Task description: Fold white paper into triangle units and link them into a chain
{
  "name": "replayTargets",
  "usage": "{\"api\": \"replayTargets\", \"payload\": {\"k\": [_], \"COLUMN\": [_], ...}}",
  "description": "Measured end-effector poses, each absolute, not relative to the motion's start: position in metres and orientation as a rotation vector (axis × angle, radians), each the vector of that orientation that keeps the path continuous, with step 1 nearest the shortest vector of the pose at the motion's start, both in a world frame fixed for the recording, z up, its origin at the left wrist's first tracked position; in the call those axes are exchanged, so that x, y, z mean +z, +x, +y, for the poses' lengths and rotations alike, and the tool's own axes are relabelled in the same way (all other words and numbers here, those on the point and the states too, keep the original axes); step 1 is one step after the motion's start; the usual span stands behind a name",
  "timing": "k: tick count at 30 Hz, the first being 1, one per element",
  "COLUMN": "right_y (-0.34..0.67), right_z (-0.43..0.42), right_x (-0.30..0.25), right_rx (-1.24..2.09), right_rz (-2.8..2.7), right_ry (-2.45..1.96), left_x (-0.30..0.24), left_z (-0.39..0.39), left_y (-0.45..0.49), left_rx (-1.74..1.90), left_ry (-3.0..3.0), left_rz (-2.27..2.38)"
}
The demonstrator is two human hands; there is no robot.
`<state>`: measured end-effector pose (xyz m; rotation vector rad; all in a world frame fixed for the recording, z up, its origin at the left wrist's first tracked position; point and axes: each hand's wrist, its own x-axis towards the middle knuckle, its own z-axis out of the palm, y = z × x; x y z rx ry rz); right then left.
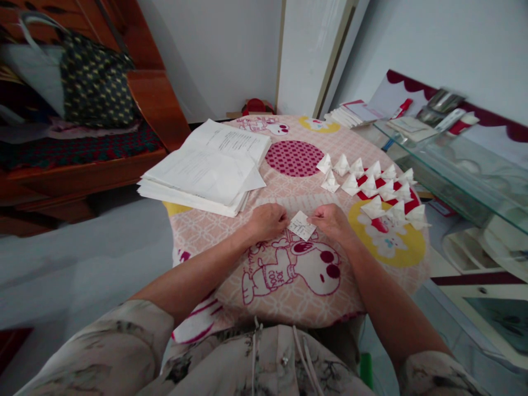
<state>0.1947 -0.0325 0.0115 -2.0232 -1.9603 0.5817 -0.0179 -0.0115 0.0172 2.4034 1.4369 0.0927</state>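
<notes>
A small folded paper square (302, 226) with print on it lies corner-down toward me on the patterned tablecloth (231, 264). My left hand (269, 221) is closed at its left corner, thumb and fingertips pinched together. At the upper right edge, my right hand (331, 221) pinches the paper between thumb and forefinger. To the right, several folded white paper pieces (369, 186) stand in rows with pointed tips up. Beyond my left hand is a thick stack of printed paper sheets (202, 165), its top sheets uneven.
Right of the round table stands a glass shelf (454, 170) with metal bowls (443, 102) and other items. A stack of papers or booklets (355, 114) sits near the table's far right. At left is a wooden bench (152, 104) with a patterned bag (97, 80).
</notes>
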Motion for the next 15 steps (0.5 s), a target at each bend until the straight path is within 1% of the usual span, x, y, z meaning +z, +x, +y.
{"api": "replayTargets", "payload": {"k": [15], "right_y": [0.195], "right_z": [-0.033], "right_x": [0.008], "right_rx": [0.545], "right_rz": [-1.971], "right_ry": [-2.01], "left_x": [0.021], "left_z": [0.0], "left_y": [-0.016], "left_rx": [0.15], "left_ry": [2.238], "left_rz": [1.381]}}
